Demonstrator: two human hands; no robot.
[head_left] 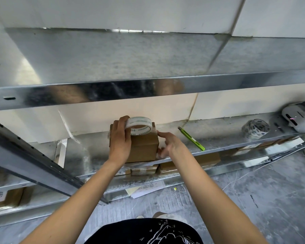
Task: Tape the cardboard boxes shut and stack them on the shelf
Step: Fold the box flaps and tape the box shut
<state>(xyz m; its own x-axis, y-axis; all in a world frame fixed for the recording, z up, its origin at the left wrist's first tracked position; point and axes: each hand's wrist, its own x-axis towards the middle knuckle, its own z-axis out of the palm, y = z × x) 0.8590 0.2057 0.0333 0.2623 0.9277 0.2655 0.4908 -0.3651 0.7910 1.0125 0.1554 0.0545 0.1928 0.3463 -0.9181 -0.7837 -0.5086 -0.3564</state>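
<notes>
A tape roll (140,127) is gripped by the left hand (119,140), fingers curled over its rim, atop a cardboard box (143,145) at frame centre. The box's right edge is touched by the right hand (169,145), fingers loosely spread and holding nothing. The box is set near the front lip of the metal shelf (218,138). Bare shelf is seen to its left; a green utility knife (192,139) lies to the right.
</notes>
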